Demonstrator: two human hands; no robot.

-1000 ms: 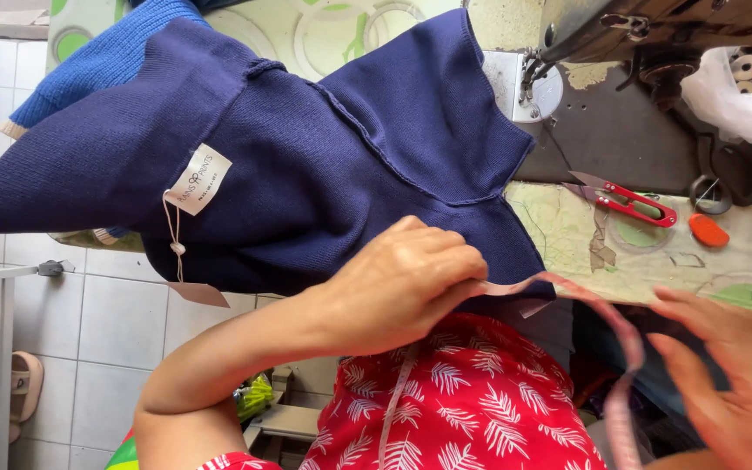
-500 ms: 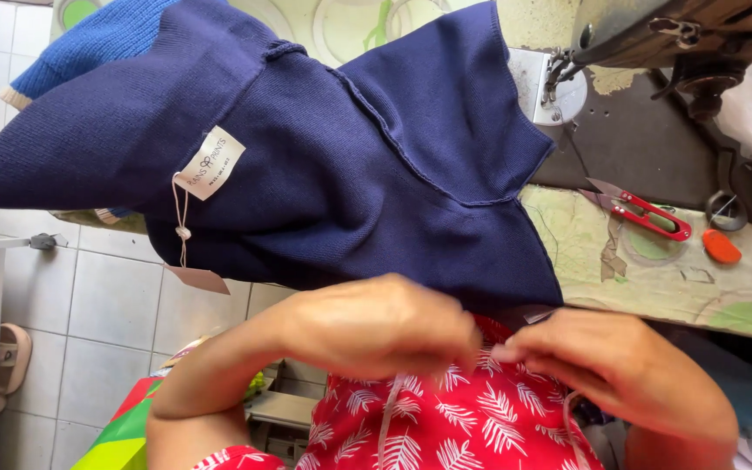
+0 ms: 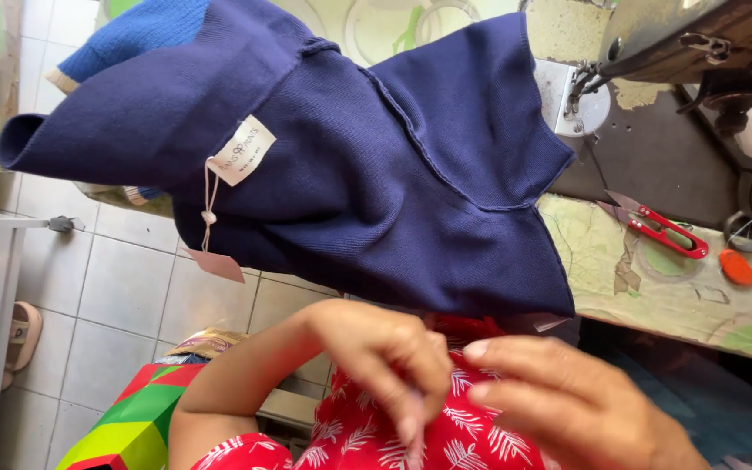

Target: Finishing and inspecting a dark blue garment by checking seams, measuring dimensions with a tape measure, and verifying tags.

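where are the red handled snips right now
In the head view, the red-handled snips lie at the right on the worn green table, just right of the navy knit garment and left of a small orange object, below the sewing machine.

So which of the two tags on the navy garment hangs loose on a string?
The pink paper tag, dangling below the navy garment; the white label lies flat on the fabric.

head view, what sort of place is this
Probably a small tailoring or sewing workshop: an old metal sewing machine, red-handled thread snips on the worn patterned worktable, and a tagged navy knitted garment.
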